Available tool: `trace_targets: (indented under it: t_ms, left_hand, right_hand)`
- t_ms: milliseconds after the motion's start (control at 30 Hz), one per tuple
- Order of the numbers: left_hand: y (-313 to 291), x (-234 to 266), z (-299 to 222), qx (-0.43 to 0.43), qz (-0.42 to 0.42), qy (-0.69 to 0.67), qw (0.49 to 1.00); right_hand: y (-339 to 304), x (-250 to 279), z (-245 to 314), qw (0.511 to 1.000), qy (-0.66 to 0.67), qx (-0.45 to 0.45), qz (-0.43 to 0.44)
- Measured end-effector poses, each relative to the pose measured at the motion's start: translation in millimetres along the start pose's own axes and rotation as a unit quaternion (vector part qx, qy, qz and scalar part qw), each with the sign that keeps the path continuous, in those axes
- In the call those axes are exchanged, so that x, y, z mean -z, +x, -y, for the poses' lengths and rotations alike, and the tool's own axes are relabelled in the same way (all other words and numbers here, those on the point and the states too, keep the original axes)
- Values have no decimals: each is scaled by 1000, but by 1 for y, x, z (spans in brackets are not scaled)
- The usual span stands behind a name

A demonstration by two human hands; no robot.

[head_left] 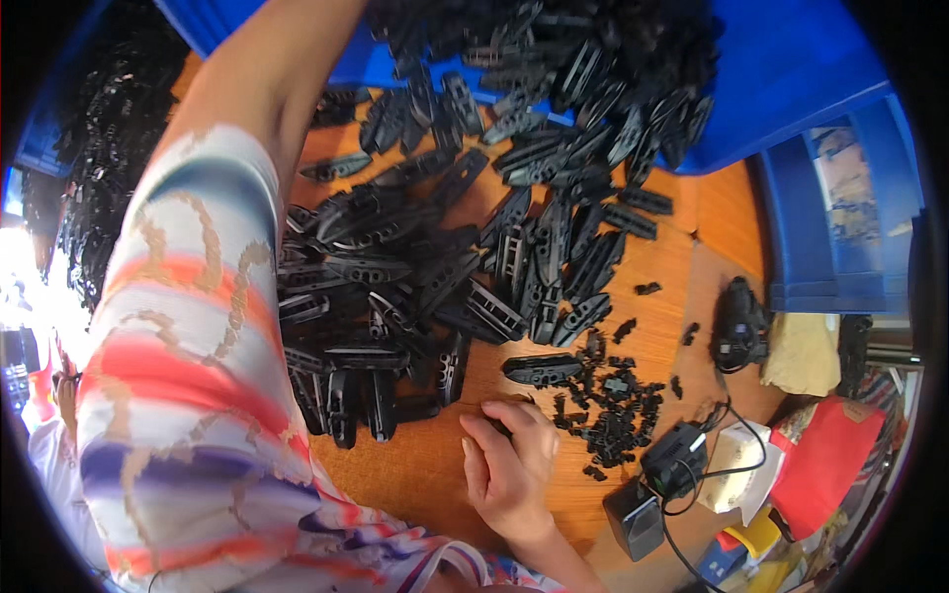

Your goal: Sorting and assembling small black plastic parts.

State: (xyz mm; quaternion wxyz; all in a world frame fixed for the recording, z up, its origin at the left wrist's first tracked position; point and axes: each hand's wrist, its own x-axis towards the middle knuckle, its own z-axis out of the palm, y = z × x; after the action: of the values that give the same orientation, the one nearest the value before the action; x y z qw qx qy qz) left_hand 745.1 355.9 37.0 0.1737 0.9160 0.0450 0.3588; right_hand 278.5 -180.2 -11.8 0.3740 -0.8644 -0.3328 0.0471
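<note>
My left arm (188, 296), in a striped sleeve, reaches up past the top edge of the view, so the left hand is out of sight. On the wooden table (405, 484), my right hand (514, 455) rests with its fingers curled; a dark spot shows between them, but I cannot make out what it is. Just beyond it lies a single long black plastic piece (542, 370) with pointed ends. To its right is a scatter of small black clips (613, 415). Many similar long black pieces (366, 267) are heaped farther away, some with slots and round holes.
A large blue bin (791, 59) at the top has a dense mass of black pieces (554, 49) at its mouth. More black parts (109, 128) pile up at far left. On the right are a black adapter (675, 460) with cables, a blue crate (840, 227) and a red packet (825, 460).
</note>
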Motion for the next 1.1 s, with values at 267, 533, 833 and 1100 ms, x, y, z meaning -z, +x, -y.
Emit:
trace_targets:
  t_ms: [267, 533, 833, 1100]
  left_hand:
    - [-19, -31, -46, 66, 342, -88, 933]
    - [-117, 42, -87, -23, 268, -4, 963]
    - [-235, 143, -149, -92, 320, 2, 943]
    - [-104, 108, 12, 18, 198, -33, 980]
  right_hand:
    - [7, 0, 2, 999, -35, -26, -9]
    - [7, -13, 6, 995, -33, 44, -86]
    - [5, -15, 0, 991, -34, 62, -112]
    - [12, -10, 10, 998, -41, 33, -42]
